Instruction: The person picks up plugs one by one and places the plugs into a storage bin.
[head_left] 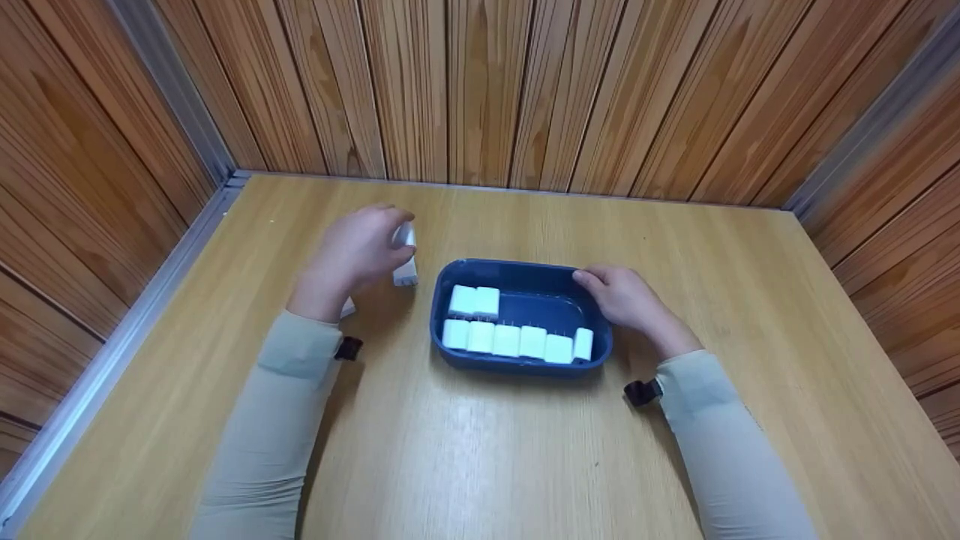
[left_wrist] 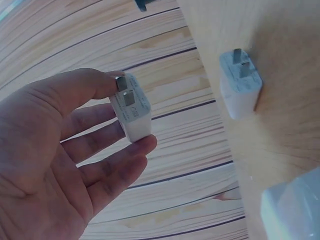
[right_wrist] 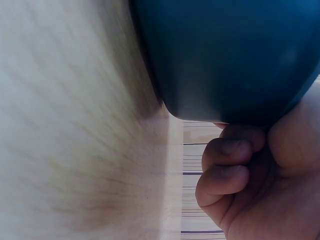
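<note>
My left hand (head_left: pixel 358 251) pinches a white plug-in charger (left_wrist: pixel 134 111) between thumb and fingertips, its two flat metal prongs facing the wrist. Beside it in the left wrist view, another white charger (left_wrist: pixel 241 90) lies on the table with its prongs showing. My right hand (head_left: pixel 624 298) grips the right end of a dark blue plastic tub (head_left: pixel 517 369), thumb over the rim and fingers curled against the outer wall. Inside the tub, several white chargers (head_left: pixel 506 341) stand in a row along the near side, and two more chargers (head_left: pixel 474 301) sit behind them at the left.
A white object (head_left: pixel 347 307) shows partly from behind the left wrist on the wooden table (head_left: pixel 465 465). Wood-plank walls (head_left: pixel 487 90) enclose the table at the back and both sides, with a metal rail (head_left: pixel 112 337) along the left edge.
</note>
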